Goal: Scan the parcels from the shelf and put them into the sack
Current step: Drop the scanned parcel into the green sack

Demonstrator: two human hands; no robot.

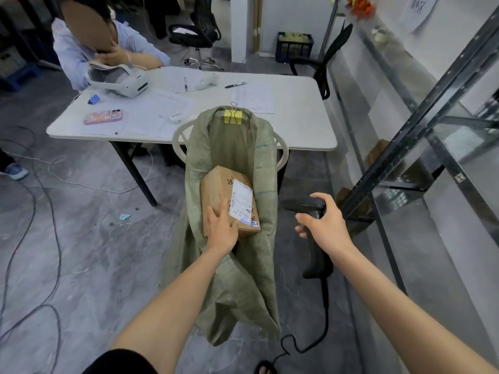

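Parcel (216, 184) lies label-up in the mouth of the sack (243, 287), which a binder clip (232, 116) holds open on the chair (179, 133). Left hand (222, 228) presses it flat-fingered, evidently feeding it in. Right hand (324, 225) grips the scanner (305, 205), held aside.

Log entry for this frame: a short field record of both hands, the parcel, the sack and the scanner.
left hand: lies on the parcel's near end, fingers fairly straight
right hand: grips the scanner's handle, right of the sack
parcel: brown box, label up, in the sack's mouth
sack: green woven, draped over a white chair, yellow binder clip at its top
scanner: black, corded, head pointing toward the parcel
stage: parcel at the sack's opening, not yet dropped in
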